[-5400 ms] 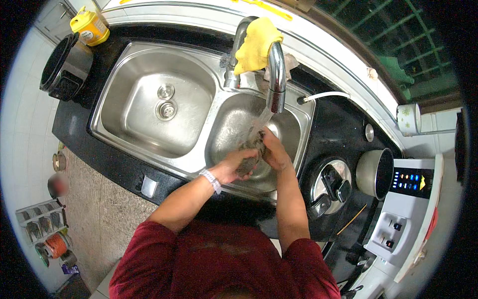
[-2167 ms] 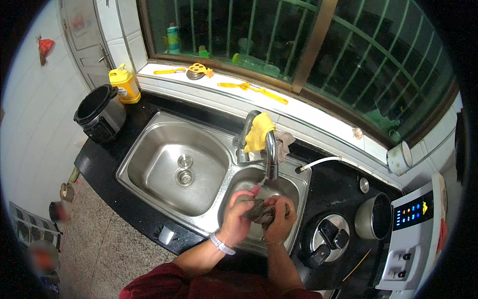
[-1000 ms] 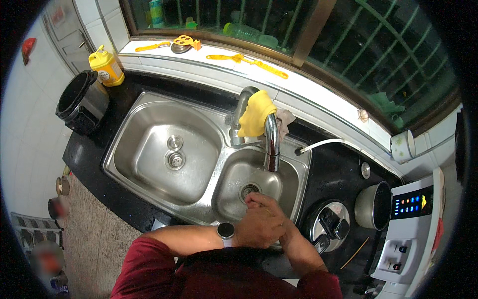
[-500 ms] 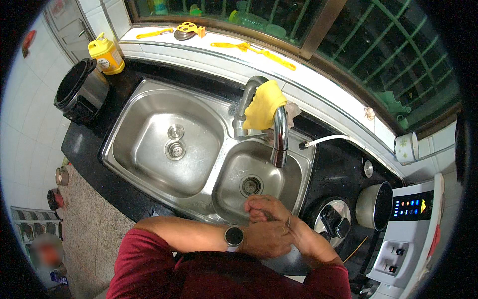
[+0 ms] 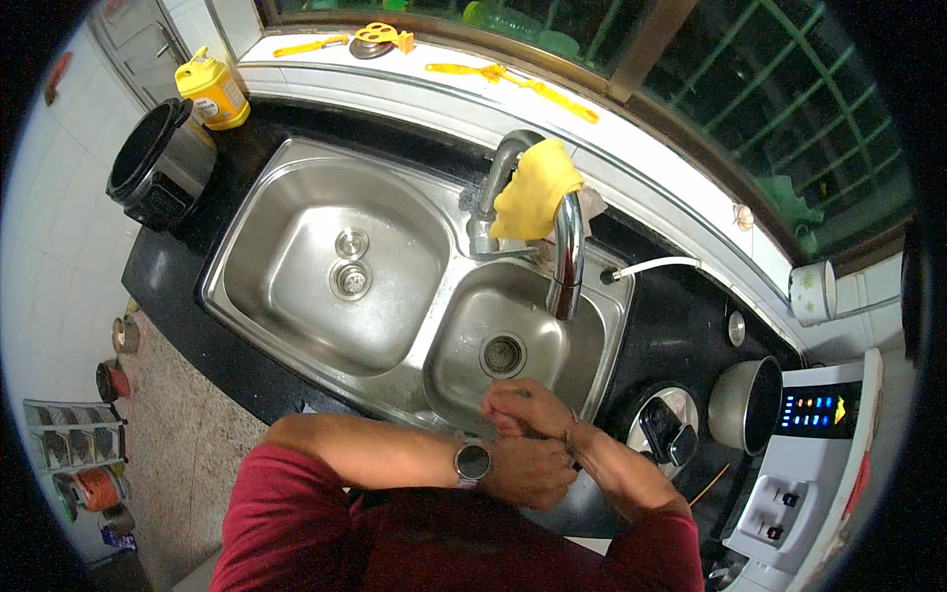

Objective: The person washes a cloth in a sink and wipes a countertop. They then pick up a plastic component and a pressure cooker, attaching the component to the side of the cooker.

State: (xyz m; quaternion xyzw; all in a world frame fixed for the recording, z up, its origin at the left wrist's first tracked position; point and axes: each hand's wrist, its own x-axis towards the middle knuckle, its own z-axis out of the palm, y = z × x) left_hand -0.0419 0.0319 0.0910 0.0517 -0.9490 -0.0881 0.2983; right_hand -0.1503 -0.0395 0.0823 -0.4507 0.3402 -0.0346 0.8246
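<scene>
Both hands clasped together, left (image 5: 528, 472) over right (image 5: 523, 409), at near rim of small sink basin (image 5: 464, 340); held thing indiscernible

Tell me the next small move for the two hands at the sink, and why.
Probably lift the clasped hands back over the right basin. The left hand and right hand sit pressed together at its near rim, close to the body, short of the faucet spout. Whether they hold anything cannot be told.
</scene>
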